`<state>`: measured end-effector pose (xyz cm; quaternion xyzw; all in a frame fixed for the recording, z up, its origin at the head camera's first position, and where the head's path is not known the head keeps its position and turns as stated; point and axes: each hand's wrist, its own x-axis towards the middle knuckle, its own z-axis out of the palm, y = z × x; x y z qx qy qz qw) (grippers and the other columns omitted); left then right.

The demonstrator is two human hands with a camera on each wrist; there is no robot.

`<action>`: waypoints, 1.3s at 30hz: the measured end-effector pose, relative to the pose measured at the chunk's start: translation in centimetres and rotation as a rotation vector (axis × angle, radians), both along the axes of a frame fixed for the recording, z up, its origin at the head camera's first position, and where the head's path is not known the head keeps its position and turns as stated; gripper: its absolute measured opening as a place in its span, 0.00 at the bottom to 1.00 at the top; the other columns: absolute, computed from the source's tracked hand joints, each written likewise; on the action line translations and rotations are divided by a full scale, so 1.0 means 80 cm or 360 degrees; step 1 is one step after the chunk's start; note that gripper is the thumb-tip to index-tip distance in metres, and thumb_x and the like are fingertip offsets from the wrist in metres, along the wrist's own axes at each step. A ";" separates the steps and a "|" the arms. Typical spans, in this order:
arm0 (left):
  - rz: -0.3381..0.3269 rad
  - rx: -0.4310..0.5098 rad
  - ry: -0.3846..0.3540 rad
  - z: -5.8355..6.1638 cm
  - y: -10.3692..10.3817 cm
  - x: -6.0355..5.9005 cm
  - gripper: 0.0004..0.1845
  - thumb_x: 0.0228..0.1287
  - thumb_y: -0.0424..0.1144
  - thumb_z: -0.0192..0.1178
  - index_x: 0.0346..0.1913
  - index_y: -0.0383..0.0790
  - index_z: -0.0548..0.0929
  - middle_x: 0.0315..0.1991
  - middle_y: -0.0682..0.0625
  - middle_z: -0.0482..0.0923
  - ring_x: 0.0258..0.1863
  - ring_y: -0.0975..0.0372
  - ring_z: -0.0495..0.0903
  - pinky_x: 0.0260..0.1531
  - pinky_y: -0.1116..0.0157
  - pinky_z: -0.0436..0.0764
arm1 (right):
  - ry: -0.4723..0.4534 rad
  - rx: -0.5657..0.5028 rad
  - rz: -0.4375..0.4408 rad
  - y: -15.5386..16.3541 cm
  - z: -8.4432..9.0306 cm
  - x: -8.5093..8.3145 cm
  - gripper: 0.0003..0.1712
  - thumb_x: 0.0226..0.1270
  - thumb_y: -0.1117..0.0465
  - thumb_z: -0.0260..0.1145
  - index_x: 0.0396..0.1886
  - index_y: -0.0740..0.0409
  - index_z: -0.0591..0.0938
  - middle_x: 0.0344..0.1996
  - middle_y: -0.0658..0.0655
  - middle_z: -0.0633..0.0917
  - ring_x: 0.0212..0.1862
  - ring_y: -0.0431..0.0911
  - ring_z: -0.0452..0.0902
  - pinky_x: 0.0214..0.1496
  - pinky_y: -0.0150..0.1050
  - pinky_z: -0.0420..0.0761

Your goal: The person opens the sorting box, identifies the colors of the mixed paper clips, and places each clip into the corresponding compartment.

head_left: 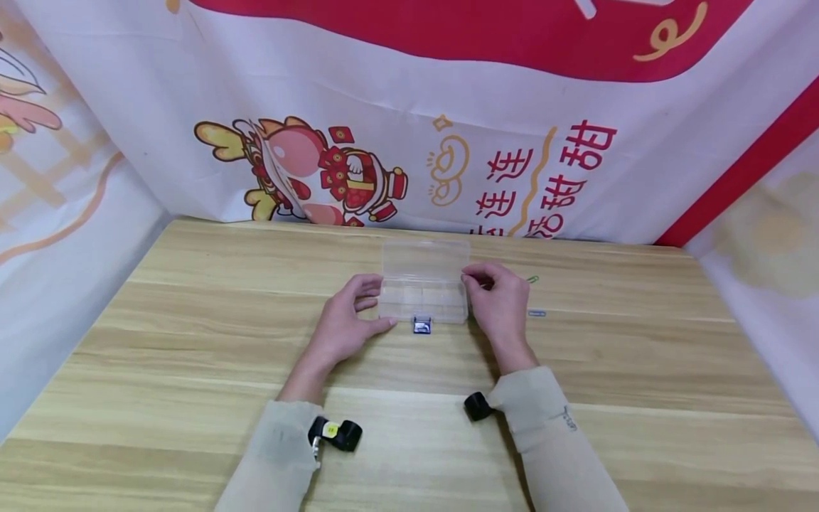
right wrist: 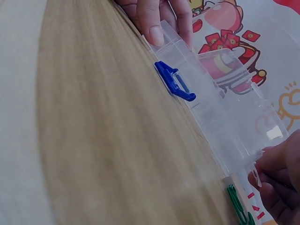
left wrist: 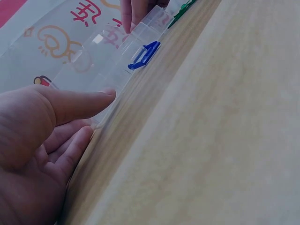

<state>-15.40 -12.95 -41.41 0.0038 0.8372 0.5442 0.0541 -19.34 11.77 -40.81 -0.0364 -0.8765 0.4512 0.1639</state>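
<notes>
A clear plastic compartment box (head_left: 422, 302) sits on the table with its clear lid (head_left: 425, 257) raised at the back. On the front side of the box is a blue latch (right wrist: 171, 79). My left hand (head_left: 348, 320) grips the left end, thumb (left wrist: 93, 104) along the front and fingers at the side. At the opposite end, my right hand (head_left: 500, 302) pinches a thin clear edge near the lid's side, seen in the right wrist view between thumb and fingers (right wrist: 276, 178). The compartments show no contents.
A green clip (head_left: 533, 279) lies on the wooden table (head_left: 192, 341) just right of my right hand. Nearer to me on that side lies a small grey-blue strip (head_left: 536, 313). A printed cloth (head_left: 320, 85) hangs behind the table's back edge.
</notes>
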 end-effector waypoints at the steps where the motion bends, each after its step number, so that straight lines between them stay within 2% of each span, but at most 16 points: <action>1: 0.0001 0.0000 0.0001 0.000 0.000 0.000 0.40 0.62 0.31 0.78 0.76 0.45 0.73 0.73 0.42 0.77 0.72 0.47 0.80 0.75 0.53 0.80 | 0.0002 -0.0003 0.0006 0.000 0.000 0.000 0.06 0.72 0.65 0.75 0.45 0.56 0.93 0.44 0.57 0.94 0.44 0.51 0.88 0.48 0.44 0.89; 6: 0.0001 0.0006 0.0007 0.001 0.000 0.000 0.40 0.62 0.31 0.78 0.76 0.44 0.73 0.73 0.42 0.77 0.72 0.47 0.80 0.75 0.53 0.80 | -0.0028 -0.0048 0.0005 0.002 -0.001 0.001 0.06 0.72 0.63 0.75 0.45 0.55 0.93 0.44 0.56 0.94 0.45 0.50 0.87 0.50 0.44 0.88; 14: 0.0007 0.0012 -0.0006 0.001 0.000 0.001 0.40 0.62 0.31 0.78 0.76 0.45 0.73 0.73 0.42 0.77 0.72 0.47 0.80 0.75 0.53 0.80 | -0.0154 -0.0251 -0.0015 0.006 0.005 0.003 0.07 0.72 0.56 0.76 0.46 0.51 0.93 0.45 0.53 0.92 0.48 0.48 0.85 0.51 0.42 0.87; 20: 0.0010 0.0002 -0.0009 0.001 0.000 0.000 0.40 0.63 0.32 0.78 0.76 0.45 0.73 0.73 0.42 0.77 0.72 0.47 0.79 0.76 0.52 0.80 | -0.0167 -0.0335 -0.0007 0.007 0.009 0.003 0.09 0.72 0.54 0.77 0.47 0.50 0.93 0.46 0.52 0.92 0.48 0.46 0.84 0.51 0.41 0.86; 24: 0.0006 0.0009 -0.0009 0.001 0.000 0.000 0.41 0.63 0.31 0.78 0.77 0.45 0.72 0.73 0.42 0.77 0.72 0.47 0.79 0.76 0.53 0.79 | -0.0139 -0.0293 0.0041 0.006 0.008 0.004 0.07 0.71 0.57 0.77 0.45 0.52 0.93 0.45 0.53 0.92 0.47 0.47 0.85 0.48 0.38 0.86; 27: 0.0004 0.0017 -0.0022 0.002 0.002 -0.001 0.42 0.63 0.31 0.78 0.78 0.46 0.71 0.74 0.42 0.76 0.73 0.47 0.78 0.77 0.52 0.78 | -0.0088 -0.0190 0.0102 0.005 0.007 0.004 0.05 0.70 0.60 0.77 0.43 0.54 0.93 0.44 0.54 0.93 0.45 0.47 0.86 0.45 0.36 0.87; 33: 0.0038 0.0038 -0.0083 0.005 0.006 -0.001 0.43 0.64 0.30 0.76 0.79 0.48 0.71 0.73 0.43 0.75 0.72 0.48 0.78 0.76 0.51 0.79 | 0.0005 -0.0036 0.0187 0.002 0.004 0.006 0.06 0.67 0.68 0.76 0.42 0.55 0.92 0.40 0.55 0.92 0.43 0.48 0.87 0.46 0.39 0.89; 39: 0.0047 0.0024 -0.0042 0.005 0.012 -0.004 0.45 0.63 0.32 0.78 0.80 0.45 0.69 0.70 0.42 0.77 0.66 0.47 0.80 0.72 0.50 0.81 | 0.0032 0.0000 0.0217 0.002 0.004 0.007 0.07 0.67 0.70 0.75 0.42 0.57 0.92 0.40 0.57 0.92 0.42 0.49 0.86 0.47 0.43 0.90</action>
